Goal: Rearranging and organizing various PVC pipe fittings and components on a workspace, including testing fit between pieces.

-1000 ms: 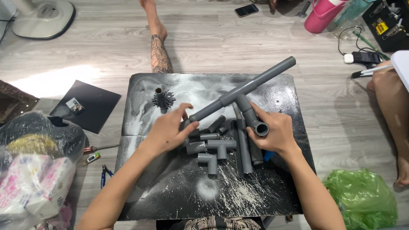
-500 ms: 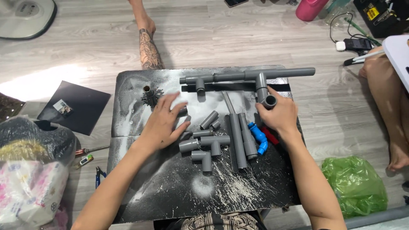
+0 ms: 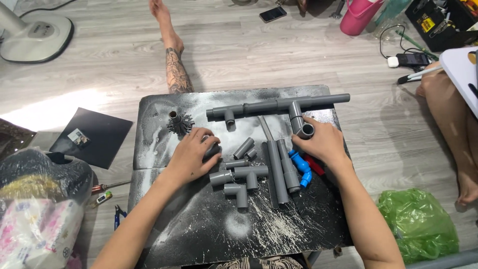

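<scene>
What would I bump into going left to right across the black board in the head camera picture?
Spiky black fitting → left hand → small grey tee and elbow fittings → straight grey pipes → blue fitting → right hand.

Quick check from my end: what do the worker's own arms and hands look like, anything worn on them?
Both arms are bare from the bottom edge of the head view up to the fingers: no sleeves, gloves, watch or bands show. The left hand and right hand carry no rings that I can make out. No markings show on either forearm; the tattooed leg at the top belongs to another person.
</scene>
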